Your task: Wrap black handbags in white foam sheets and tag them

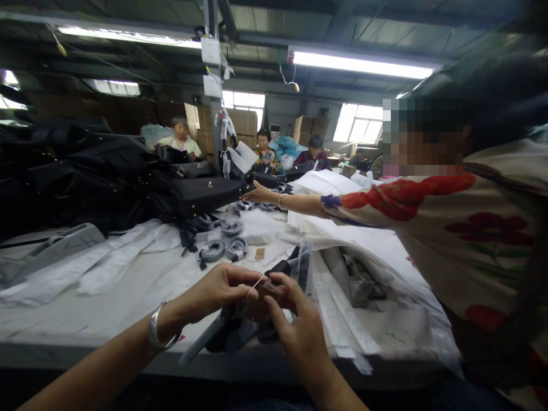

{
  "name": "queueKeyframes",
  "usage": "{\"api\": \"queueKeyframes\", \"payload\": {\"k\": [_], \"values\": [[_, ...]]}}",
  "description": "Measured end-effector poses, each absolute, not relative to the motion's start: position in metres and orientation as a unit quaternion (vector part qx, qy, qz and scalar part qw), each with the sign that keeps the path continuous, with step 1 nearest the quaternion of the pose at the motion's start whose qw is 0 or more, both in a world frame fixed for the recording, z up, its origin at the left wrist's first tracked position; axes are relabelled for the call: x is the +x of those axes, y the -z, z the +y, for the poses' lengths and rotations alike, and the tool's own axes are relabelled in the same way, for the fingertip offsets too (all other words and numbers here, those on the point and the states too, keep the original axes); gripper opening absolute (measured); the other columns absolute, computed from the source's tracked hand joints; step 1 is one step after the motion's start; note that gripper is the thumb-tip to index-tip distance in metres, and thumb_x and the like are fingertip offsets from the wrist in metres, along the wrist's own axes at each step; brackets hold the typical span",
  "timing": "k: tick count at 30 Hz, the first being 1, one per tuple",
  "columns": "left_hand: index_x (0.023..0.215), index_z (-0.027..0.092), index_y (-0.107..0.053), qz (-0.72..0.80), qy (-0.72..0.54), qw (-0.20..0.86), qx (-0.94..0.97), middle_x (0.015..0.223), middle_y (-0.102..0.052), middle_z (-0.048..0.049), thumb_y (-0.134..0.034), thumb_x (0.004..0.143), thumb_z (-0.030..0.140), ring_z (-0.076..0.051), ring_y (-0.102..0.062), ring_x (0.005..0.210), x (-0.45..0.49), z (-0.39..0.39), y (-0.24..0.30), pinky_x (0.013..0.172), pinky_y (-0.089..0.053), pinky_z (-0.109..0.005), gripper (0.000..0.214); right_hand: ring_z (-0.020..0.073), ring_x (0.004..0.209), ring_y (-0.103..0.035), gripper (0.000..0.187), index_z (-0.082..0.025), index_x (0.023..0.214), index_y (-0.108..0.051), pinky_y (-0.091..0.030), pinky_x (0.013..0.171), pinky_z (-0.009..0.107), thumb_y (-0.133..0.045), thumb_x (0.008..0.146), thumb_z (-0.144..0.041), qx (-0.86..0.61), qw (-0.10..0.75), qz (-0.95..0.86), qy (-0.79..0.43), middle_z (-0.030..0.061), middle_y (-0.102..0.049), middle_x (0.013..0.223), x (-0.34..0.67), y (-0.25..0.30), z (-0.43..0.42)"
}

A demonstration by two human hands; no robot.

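Observation:
My left hand [216, 291], with a silver bangle on its wrist, pinches a thin white string [256, 285] between thumb and fingers. Close beside it, my right hand [302, 314] has its thumb and fingers closed round a brown tag [257, 308] with a bit of clear plastic [274, 287] at its top. The string runs up between both hands to the tag's upper end. Beneath them lies a black item with straps [220, 331], partly wrapped in clear plastic and half hidden by my hands. Another small brown tag [260, 253] rests on the table just beyond.
Coiled dark straps [213, 251] lie ahead. Black bags [205, 194] are heaped at the left. White plastic sleeves [117, 260] and grey tape dispensers [355, 279] sit on the table [141, 302]. A co-worker's arm [299, 204] reaches across from the right.

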State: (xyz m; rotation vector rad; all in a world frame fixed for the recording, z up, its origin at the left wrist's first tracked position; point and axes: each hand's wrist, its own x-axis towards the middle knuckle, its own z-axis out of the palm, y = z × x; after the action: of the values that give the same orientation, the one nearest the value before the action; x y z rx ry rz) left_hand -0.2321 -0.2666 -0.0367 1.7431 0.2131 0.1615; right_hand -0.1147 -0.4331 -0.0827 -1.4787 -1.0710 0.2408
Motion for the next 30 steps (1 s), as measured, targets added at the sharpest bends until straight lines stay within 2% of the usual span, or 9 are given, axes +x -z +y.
{"api": "queueKeyframes", "payload": {"k": [3,7,11,14,17,20,23,27,30], "values": [[0.111,0.015,-0.074,0.087,-0.075,0.613,0.782,0.1,-0.074,-0.0063,-0.073,0.081,0.037,-0.023,-0.067,0.092,-0.229,-0.273,0.033,0.08,-0.05,-0.03,0.037,0.0159,0.076,-0.069,0.051,-0.025,0.137,-0.052,-0.054,0.073,0.025,-0.066,0.088,-0.024,-0.642,0.59,-0.477,-0.112,0.0001,-0.072,0.086,-0.108,0.078,-0.424],[0.1,0.019,-0.073,0.081,-0.135,0.445,0.882,0.097,-0.071,-0.003,-0.071,0.079,0.021,-0.019,-0.065,0.089,-0.233,-0.282,0.027,0.078,-0.051,-0.026,0.021,0.0133,0.067,-0.064,0.043,-0.026,0.126,-0.064,-0.05,0.067,0.023,-0.069,0.084,-0.02,-0.65,0.565,-0.492,-0.126,-0.0033,-0.071,0.078,-0.101,0.067,-0.42],[0.123,0.025,-0.062,0.077,-0.176,0.296,0.936,0.113,-0.066,-0.0046,-0.064,0.076,0.006,-0.02,-0.064,0.099,-0.234,-0.291,0.032,0.085,-0.051,-0.029,0.051,0.0183,0.087,-0.069,0.038,-0.025,0.121,-0.07,-0.053,0.081,0.028,-0.073,0.083,-0.029,-0.601,0.605,-0.464,-0.238,0.0015,-0.075,0.095,-0.096,0.058,-0.416],[0.149,0.034,-0.036,0.043,-0.179,0.301,0.936,0.13,-0.063,-0.0049,-0.059,0.08,0.004,-0.021,-0.063,0.112,-0.235,-0.297,0.042,0.093,-0.051,-0.03,0.079,0.0234,0.113,-0.065,0.049,-0.024,0.128,-0.065,-0.05,0.099,0.035,-0.076,0.082,-0.036,-0.501,0.706,-0.356,-0.352,0.006,-0.072,0.115,-0.094,0.057,-0.416],[0.153,0.037,-0.028,0.068,-0.22,0.339,0.912,0.128,-0.065,-0.0015,-0.058,0.083,0.005,-0.018,-0.066,0.108,-0.24,-0.302,0.045,0.092,-0.051,-0.028,0.082,0.0236,0.111,-0.067,0.049,-0.024,0.128,-0.065,-0.051,0.101,0.039,-0.075,0.082,-0.04,-0.465,0.748,-0.286,-0.377,0.008,-0.072,0.115,-0.092,0.063,-0.422],[0.154,0.035,-0.025,0.125,-0.236,0.384,0.884,0.106,-0.072,0.0024,-0.059,0.088,0.015,-0.014,-0.07,0.087,-0.248,-0.301,0.043,0.083,-0.054,-0.024,0.078,0.024,0.111,-0.066,0.033,-0.024,0.12,-0.069,-0.049,0.104,0.042,-0.068,0.089,-0.034,-0.543,0.69,-0.396,-0.269,0.0085,-0.071,0.116,-0.09,0.073,-0.429],[0.153,0.036,-0.028,0.118,-0.226,0.403,0.879,0.113,-0.072,0.0006,-0.055,0.091,0.018,-0.015,-0.071,0.096,-0.254,-0.299,0.043,0.087,-0.054,-0.026,0.07,0.0237,0.129,-0.055,0.04,-0.028,0.13,-0.065,-0.039,0.114,0.043,-0.058,0.092,-0.018,-0.58,0.565,-0.566,-0.154,0.0063,-0.063,0.134,-0.088,0.084,-0.432],[0.152,0.036,-0.032,0.07,-0.211,0.335,0.916,0.124,-0.068,-0.0024,-0.052,0.089,0.013,-0.018,-0.067,0.107,-0.253,-0.299,0.041,0.092,-0.052,-0.03,0.07,0.0229,0.129,-0.055,0.054,-0.028,0.144,-0.051,-0.042,0.111,0.041,-0.056,0.092,-0.014,-0.525,0.526,-0.636,-0.211,0.0057,-0.059,0.14,-0.085,0.086,-0.425],[0.152,0.037,-0.03,0.075,-0.177,0.356,0.915,0.121,-0.069,-0.0016,-0.053,0.09,0.015,-0.018,-0.068,0.105,-0.253,-0.302,0.036,0.093,-0.052,-0.03,0.071,0.0231,0.117,-0.063,0.05,-0.025,0.137,-0.057,-0.048,0.103,0.038,-0.066,0.089,-0.02,-0.49,0.529,-0.634,-0.279,0.0053,-0.067,0.126,-0.081,0.081,-0.417]]}}
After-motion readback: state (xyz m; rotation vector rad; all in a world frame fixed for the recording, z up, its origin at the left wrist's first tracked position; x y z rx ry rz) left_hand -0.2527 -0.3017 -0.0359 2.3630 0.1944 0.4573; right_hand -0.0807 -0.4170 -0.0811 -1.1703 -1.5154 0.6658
